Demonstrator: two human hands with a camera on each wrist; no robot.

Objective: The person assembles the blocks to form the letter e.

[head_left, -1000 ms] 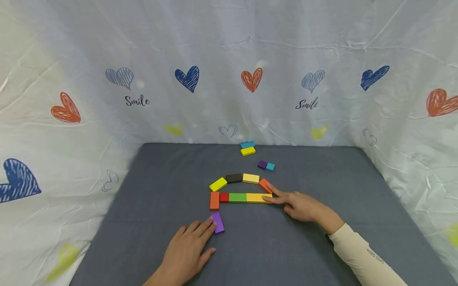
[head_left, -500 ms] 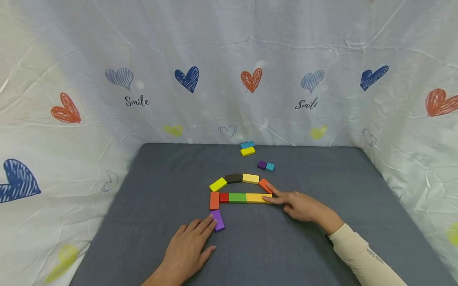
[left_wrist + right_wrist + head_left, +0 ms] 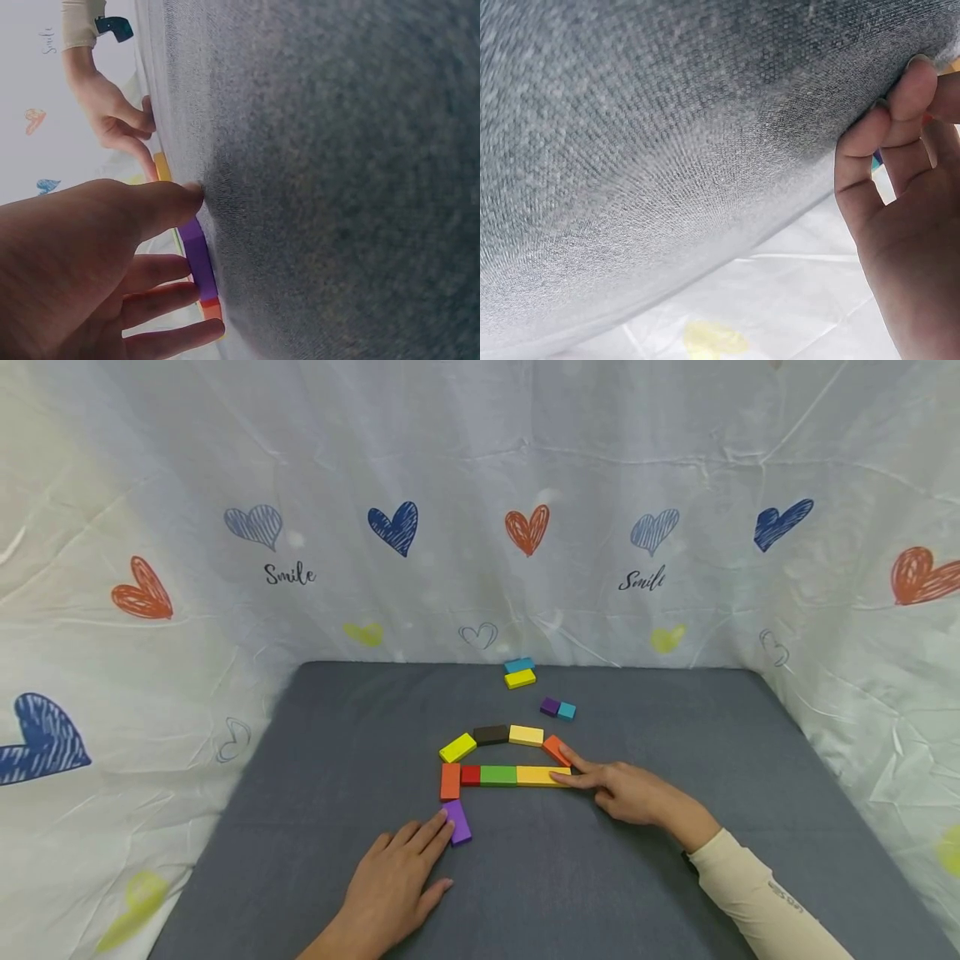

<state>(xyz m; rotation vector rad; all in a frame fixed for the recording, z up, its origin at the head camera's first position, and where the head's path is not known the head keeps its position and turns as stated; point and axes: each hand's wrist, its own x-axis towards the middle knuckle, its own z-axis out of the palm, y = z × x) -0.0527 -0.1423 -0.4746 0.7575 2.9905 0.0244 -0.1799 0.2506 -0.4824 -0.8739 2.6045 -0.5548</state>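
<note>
In the head view my left hand (image 3: 397, 881) rests on the table, fingers extended, fingertips against the left side of a purple block (image 3: 457, 822). That block is slightly tilted, its far end at or almost at the near end of an upright-lying orange block (image 3: 450, 782). Rightward from there runs a row: red block (image 3: 470, 775), green block (image 3: 498, 776), yellow block (image 3: 534, 776). Two outstretched fingers of my right hand (image 3: 630, 792) touch the yellow block's right end and a slanted orange block (image 3: 555, 748); its other fingers are bent, as the right wrist view shows.
An arc above the row has a lime block (image 3: 457, 747), a black block (image 3: 491, 735) and a cream block (image 3: 526, 735). Farther back lie small purple (image 3: 550, 706) and teal (image 3: 566, 711) blocks, then blue (image 3: 518, 665) and yellow (image 3: 520, 678) ones near the curtain (image 3: 465, 460).
The purple block has slid a little away from me, closer to the left orange block, with my left fingertips on it. My right hand has stayed in place.
</note>
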